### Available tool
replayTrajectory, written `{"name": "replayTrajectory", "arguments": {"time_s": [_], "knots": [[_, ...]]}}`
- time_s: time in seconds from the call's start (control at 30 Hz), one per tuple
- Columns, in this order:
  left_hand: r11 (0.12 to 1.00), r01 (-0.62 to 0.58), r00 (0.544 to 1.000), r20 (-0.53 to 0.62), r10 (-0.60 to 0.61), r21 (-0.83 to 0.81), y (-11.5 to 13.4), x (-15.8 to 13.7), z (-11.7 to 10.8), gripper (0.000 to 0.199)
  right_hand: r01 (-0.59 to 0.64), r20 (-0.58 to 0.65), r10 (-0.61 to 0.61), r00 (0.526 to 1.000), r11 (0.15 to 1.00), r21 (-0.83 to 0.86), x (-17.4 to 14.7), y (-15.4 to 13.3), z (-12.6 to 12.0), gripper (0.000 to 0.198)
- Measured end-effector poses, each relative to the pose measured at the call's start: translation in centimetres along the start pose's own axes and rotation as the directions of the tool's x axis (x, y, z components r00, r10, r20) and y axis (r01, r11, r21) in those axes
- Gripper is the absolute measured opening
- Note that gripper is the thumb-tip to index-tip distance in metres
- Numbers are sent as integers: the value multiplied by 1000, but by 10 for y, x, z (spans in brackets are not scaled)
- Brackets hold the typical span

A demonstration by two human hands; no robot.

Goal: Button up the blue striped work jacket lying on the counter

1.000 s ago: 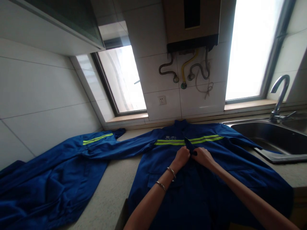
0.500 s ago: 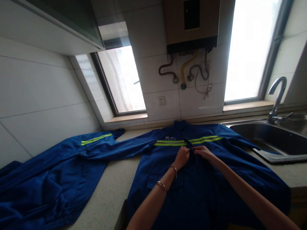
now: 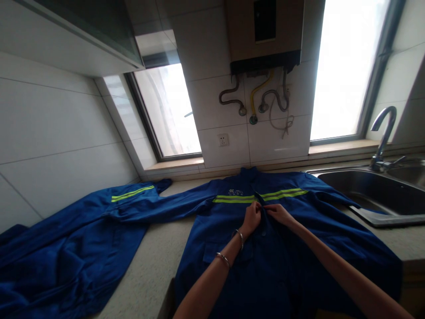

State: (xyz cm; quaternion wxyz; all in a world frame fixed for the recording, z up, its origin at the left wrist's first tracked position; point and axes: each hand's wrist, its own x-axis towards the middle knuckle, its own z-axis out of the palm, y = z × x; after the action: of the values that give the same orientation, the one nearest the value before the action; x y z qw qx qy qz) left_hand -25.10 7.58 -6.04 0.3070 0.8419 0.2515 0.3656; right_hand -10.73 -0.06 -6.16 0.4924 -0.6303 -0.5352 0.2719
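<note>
A blue work jacket with yellow-green reflective stripes lies front up on the speckled counter. My left hand and my right hand meet at its front closure, just below the chest stripe. Both pinch the fabric edges of the placket between fingers and thumb. Two thin bracelets ring my left wrist. The jacket's left sleeve stretches away toward a second blue garment.
Another blue striped garment lies bunched on the counter at left. A steel sink with a curved tap sits at right. White tiled wall, a socket, pipes and a water heater stand behind; windows flank them.
Both hands have crept slightly up the jacket's front closure toward the stripe, and the dark flap of fabric they held up now lies flatter.
</note>
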Motion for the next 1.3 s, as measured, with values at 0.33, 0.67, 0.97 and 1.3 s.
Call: {"name": "replayTrajectory", "arguments": {"time_s": [0.33, 0.67, 0.97, 1.3], "knots": [[979, 134, 989, -43, -143, -154, -7, 4, 0, 24, 119, -73, -136, 988, 972, -200, -5, -1, 7, 30], [934, 171, 985, 64, -159, -314, -13, 5, -2, 31, 268, -36, -316, 948, 855, -445, -12, -4, 9, 25], [941, 118, 992, 6, -122, -316, -15, 2, 3, 32, 297, 8, -331, 943, 835, -464, -6, 0, 6, 30], [975, -34, 994, 92, 55, -218, 4, -4, -11, 29, 369, 119, -377, 919, 711, -599, -15, -8, -3, 24]]}}
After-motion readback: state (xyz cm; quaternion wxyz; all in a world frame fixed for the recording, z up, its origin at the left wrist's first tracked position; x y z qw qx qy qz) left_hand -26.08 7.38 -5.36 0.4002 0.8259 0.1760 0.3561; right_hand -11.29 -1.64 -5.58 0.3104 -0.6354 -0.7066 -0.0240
